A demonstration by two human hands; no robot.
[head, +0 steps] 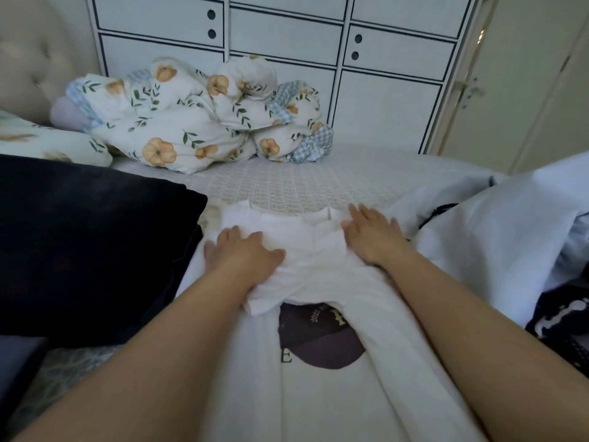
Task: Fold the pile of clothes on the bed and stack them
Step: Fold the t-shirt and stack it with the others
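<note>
A white T-shirt (306, 371) with a dark purple round print (318, 339) lies flat on the bed in front of me, its sleeves folded inward over the chest. My left hand (242, 253) presses flat on the left folded sleeve, fingers spread. Over on the right shoulder, my right hand (371, 232) rests flat near the collar. A pile of unfolded clothes, white fabric (497, 231) and a dark printed garment (561, 323), sits at the right. Dark folded garments (89, 244) lie stacked at the left.
A crumpled floral duvet (197, 122) and a floral pillow (41, 141) lie at the head of the bed. The patterned bedsheet (302, 180) shows between duvet and shirt. A white drawer cabinet (287, 43) stands behind the bed, a cupboard door (535, 84) at right.
</note>
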